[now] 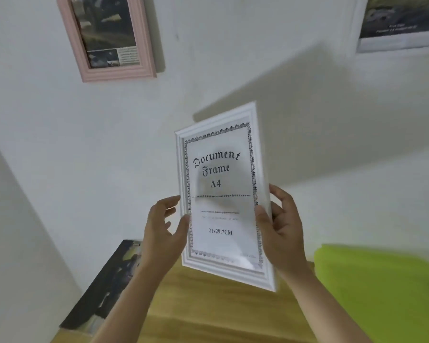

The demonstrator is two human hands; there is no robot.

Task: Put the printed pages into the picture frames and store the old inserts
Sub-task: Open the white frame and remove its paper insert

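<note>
Left hand [162,229] & right hand [281,231] grasp white frame [185,262] by its side edges, upright above bench [208,305]; old insert [219,194] inside.

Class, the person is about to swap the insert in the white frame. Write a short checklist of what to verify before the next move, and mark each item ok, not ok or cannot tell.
1. Both hands hold the white frame: ok. The left hand grips its left edge and the right hand its right edge.
2. Old insert still inside, reading "Document Frame A4": ok, it has yet to come out.
3. Back clips reachable: cannot tell, the back faces away.
4. Wooden surface below to lay the frame on: ok.
5. Printed page within reach: ok, a dark print leans against the wall at the left.
6. Glass undamaged: cannot tell, glare and blur.
</note>
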